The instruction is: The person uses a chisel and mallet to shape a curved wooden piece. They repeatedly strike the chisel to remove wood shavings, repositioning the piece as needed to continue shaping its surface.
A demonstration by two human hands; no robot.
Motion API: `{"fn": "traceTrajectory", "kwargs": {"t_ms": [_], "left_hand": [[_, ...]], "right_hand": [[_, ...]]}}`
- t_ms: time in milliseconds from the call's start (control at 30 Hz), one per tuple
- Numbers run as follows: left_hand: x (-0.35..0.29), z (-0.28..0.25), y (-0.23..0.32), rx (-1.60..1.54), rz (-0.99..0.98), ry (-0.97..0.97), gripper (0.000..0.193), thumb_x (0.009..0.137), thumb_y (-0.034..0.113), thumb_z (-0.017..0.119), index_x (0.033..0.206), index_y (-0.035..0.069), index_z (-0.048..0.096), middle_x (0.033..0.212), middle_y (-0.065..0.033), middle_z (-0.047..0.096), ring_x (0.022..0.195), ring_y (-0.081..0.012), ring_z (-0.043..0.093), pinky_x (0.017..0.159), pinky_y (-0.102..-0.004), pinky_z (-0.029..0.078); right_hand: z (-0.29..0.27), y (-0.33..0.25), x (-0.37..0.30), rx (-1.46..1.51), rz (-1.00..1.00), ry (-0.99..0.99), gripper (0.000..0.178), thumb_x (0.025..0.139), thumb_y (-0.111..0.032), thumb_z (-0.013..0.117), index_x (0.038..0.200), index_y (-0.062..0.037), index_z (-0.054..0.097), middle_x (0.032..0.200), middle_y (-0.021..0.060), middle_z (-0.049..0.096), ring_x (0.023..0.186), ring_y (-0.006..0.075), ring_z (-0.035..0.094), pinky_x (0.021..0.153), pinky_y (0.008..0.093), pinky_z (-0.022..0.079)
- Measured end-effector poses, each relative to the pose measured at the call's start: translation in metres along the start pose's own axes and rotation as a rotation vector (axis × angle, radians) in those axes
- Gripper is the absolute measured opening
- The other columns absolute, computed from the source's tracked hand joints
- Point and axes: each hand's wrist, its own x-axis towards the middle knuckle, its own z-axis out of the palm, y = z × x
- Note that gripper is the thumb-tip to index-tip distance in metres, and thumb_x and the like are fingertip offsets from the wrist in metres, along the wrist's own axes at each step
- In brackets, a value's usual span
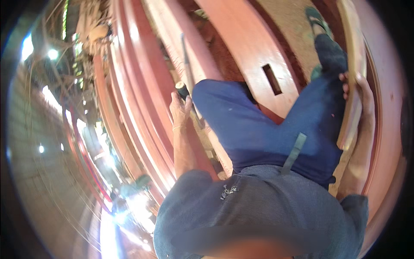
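Head view, looking down: own lap near, timber all around. Left grip (180, 108) sits just left of the bent left knee, fingers closed on a tool (183, 91). Of the tool, a black part and a round pale end show; the rest is hidden by the hand. Slim grey rod (186, 54) reaches from beside it toward the far side; cannot tell whether the two are joined.

Right grip (365, 90) well to the right, clamped around a board (354, 56), fingertips showing on its left side, the rest of the hand on its right. Board is long, narrow, pale along the edges, bent-looking in the lens; runs near to far beside the right leg, near end by the thigh.

Between the legs, a broad reddish beam (246, 39), glossy, with a dark rectangular slot (272, 79) toward its near end. Left of that, a paler beam (202, 58) passing by the left knee. Farther left, planks (144, 82) in a row, side by side, catching glare. Wide plank (393, 129) at the right edge, beyond the right forearm.

Tan ground (284, 21) on the far side, right of the slotted beam; dark sandal (317, 16) on the right foot. Blue trousers (224, 112), grey shirt (267, 203), grey-green strap (295, 152) across the lap. Left margin: bright gaps, thin strands, much blurred.
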Motion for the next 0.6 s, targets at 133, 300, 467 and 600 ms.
{"fn": "traceTrajectory", "kwargs": {"t_ms": [133, 300, 467, 600], "left_hand": [[0.007, -0.078, 0.027, -0.362, 0.117, 0.315, 0.042, 0.093, 0.013, 0.07, 0.13, 0.002, 0.054, 0.096, -0.0023, 0.062, 0.082, -0.0126, 0.059, 0.073, -0.03, 0.052], [0.039, -0.18, 0.07, -0.484, 0.269, 0.744, 0.043, 0.096, 0.013, 0.063, 0.135, 0.0, 0.051, 0.112, -0.0066, 0.062, 0.1, -0.0161, 0.061, 0.086, -0.0343, 0.054], [0.071, -0.218, 0.127, -1.131, 0.296, 0.928, 0.029, 0.093, 0.027, 0.055, 0.109, 0.003, 0.052, 0.093, -0.0123, 0.062, 0.075, -0.0262, 0.062, 0.071, -0.0414, 0.055], [0.078, -0.196, 0.163, -1.525, 0.256, 0.838, 0.043, 0.089, 0.042, 0.058, 0.104, 0.003, 0.054, 0.086, -0.0114, 0.057, 0.071, -0.0205, 0.058, 0.059, -0.0364, 0.046]], "right_hand": [[-0.01, 0.003, -0.003, -0.011, -0.049, -0.096, 0.052, 0.096, -0.051, 0.062, 0.121, -0.0053, 0.06, 0.109, 0.0062, 0.066, 0.079, 0.0086, 0.057, 0.069, 0.0246, 0.05], [-0.027, 0.008, 0.004, -0.097, -0.077, -0.087, 0.051, 0.095, -0.05, 0.063, 0.12, -0.0049, 0.061, 0.108, 0.0067, 0.066, 0.078, 0.0099, 0.058, 0.068, 0.0267, 0.051], [-0.023, 0.014, 0.01, -0.095, -0.167, -0.096, 0.049, 0.093, -0.046, 0.065, 0.114, -0.0019, 0.062, 0.106, 0.0095, 0.065, 0.075, 0.0125, 0.06, 0.064, 0.0286, 0.053], [-0.004, -0.004, -0.014, -0.146, -0.226, -0.135, 0.054, 0.092, -0.047, 0.066, 0.117, 0.0008, 0.062, 0.106, 0.0115, 0.066, 0.073, 0.0135, 0.062, 0.062, 0.0282, 0.054]]}}
